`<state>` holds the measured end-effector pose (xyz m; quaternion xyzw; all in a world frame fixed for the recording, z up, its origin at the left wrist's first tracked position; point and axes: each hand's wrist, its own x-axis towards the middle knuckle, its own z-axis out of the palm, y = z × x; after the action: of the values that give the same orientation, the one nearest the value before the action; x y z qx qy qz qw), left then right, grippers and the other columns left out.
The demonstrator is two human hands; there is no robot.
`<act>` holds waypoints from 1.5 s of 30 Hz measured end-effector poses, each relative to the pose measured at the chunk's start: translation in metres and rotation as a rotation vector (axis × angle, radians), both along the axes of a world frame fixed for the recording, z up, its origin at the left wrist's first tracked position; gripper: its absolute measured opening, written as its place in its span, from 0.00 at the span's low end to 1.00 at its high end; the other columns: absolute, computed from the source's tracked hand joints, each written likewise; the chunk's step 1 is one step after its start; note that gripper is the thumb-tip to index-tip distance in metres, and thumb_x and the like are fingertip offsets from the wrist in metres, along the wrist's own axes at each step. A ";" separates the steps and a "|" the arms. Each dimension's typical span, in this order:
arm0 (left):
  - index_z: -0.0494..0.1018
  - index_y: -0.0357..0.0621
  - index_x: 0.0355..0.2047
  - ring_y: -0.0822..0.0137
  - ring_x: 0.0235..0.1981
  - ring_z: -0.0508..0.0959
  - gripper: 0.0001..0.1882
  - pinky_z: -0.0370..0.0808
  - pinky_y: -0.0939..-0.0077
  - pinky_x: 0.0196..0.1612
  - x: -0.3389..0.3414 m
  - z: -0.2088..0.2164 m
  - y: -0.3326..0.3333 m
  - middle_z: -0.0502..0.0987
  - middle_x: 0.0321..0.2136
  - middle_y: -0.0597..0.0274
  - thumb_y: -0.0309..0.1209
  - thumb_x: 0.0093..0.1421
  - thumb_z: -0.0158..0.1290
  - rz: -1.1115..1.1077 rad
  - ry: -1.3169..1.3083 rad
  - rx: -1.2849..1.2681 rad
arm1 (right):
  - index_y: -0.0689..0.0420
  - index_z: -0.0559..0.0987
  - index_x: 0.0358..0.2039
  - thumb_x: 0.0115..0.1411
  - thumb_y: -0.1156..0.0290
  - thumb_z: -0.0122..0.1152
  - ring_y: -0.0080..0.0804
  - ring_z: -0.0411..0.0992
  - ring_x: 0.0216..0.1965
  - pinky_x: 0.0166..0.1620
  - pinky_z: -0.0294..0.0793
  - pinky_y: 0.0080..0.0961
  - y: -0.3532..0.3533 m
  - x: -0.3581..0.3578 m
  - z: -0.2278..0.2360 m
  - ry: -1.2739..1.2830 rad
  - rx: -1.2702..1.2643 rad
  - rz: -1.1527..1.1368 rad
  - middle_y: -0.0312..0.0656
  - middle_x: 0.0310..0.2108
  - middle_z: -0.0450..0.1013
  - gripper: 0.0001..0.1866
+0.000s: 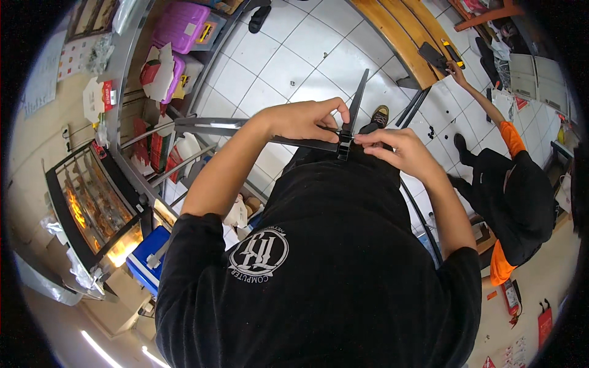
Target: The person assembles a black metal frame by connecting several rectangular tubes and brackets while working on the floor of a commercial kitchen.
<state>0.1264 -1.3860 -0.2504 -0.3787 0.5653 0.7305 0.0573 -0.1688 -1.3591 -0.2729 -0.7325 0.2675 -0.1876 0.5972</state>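
In front of my waist is a black joint (345, 146) where dark flat bars meet. One tapering black bar (359, 98) points away from me over the floor tiles, and another dark bar (304, 143) runs off leftward beneath my left wrist. My left hand (300, 120) is closed on the tapering bar just above the joint, its index finger and thumb bent around it. From the right, my right hand (402, 149) pinches at the joint's side. Whatever small part sits between those fingertips is hidden.
At left stand a metal rack (138, 132), purple bins (178, 27), a glass-fronted cabinet (92, 202) and a blue box (147, 260). A wooden bench (399, 37) is ahead. To the right, a person in black and orange (509, 184) reaches toward a dark phone-like object (433, 56) on the bench.
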 end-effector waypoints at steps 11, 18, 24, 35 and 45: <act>0.55 0.47 0.65 0.71 0.43 0.80 0.26 0.75 0.72 0.50 0.002 0.004 0.000 0.84 0.39 0.55 0.24 0.72 0.54 -0.089 0.032 0.019 | 0.54 0.77 0.57 0.79 0.59 0.50 0.22 0.75 0.21 0.25 0.67 0.16 0.014 0.016 -0.014 -0.198 1.149 -0.265 0.40 0.26 0.79 0.16; 0.58 0.48 0.69 0.67 0.45 0.81 0.30 0.76 0.68 0.53 0.000 -0.001 0.006 0.83 0.42 0.53 0.23 0.70 0.56 -0.014 0.109 0.007 | 0.59 0.72 0.52 0.79 0.58 0.49 0.30 0.81 0.31 0.28 0.75 0.20 0.027 0.030 -0.028 -0.247 0.846 -0.382 0.46 0.32 0.81 0.16; 0.60 0.49 0.70 0.67 0.46 0.81 0.32 0.76 0.69 0.53 0.010 0.000 0.006 0.84 0.43 0.53 0.22 0.68 0.57 0.056 0.075 0.089 | 0.62 0.71 0.58 0.80 0.63 0.47 0.39 0.83 0.39 0.34 0.83 0.27 0.035 0.030 -0.034 -0.474 0.998 -0.327 0.55 0.45 0.79 0.16; 0.60 0.45 0.72 0.69 0.45 0.82 0.34 0.76 0.71 0.53 0.019 -0.007 0.004 0.84 0.44 0.55 0.22 0.68 0.59 0.065 0.182 0.156 | 0.60 0.81 0.43 0.69 0.70 0.65 0.46 0.79 0.33 0.37 0.79 0.36 0.010 0.024 -0.037 0.054 -0.322 -0.246 0.48 0.38 0.78 0.07; 0.58 0.47 0.74 0.70 0.47 0.81 0.36 0.75 0.70 0.55 0.013 -0.001 0.006 0.84 0.46 0.55 0.22 0.68 0.57 0.039 0.082 0.083 | 0.57 0.74 0.28 0.79 0.54 0.43 0.26 0.63 0.11 0.17 0.59 0.24 0.004 0.027 -0.002 -0.023 1.324 -0.198 0.35 0.13 0.66 0.25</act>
<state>0.1391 -1.3798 -0.2511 -0.3565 0.5288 0.7694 0.0355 -0.1422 -1.3547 -0.2751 -0.1816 0.3856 -0.0458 0.9035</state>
